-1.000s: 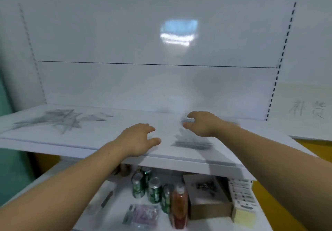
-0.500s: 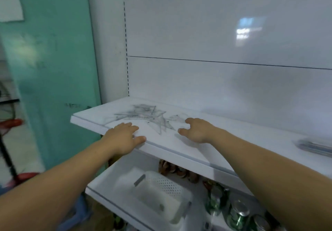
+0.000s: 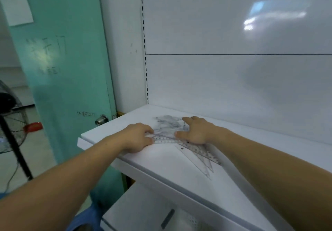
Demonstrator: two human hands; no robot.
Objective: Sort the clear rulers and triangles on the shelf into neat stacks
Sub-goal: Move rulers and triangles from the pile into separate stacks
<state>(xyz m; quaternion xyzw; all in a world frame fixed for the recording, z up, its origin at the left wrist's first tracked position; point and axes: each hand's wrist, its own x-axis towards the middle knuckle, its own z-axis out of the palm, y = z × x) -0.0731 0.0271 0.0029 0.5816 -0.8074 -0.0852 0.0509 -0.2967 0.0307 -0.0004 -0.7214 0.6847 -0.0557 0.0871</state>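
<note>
Fingers (image 3: pixel 187 120) on the right hand (image 3: pixel 196 132) are spread flat, pressing the clear rulers and triangles (image 3: pixel 167 125) piled on the shelf (image 3: pixel 161 167) right under them. Across the pile, the left hand (image 3: pixel 137 137) curls onto its edge, can't tell if it's actually gripping.

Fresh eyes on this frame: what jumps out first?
Two bare hands sit on a messy pile of clear rulers and triangles at the left end of the white shelf: left hand at its near-left edge, right hand spread over its right side. A teal door stands left of the shelf.
</note>
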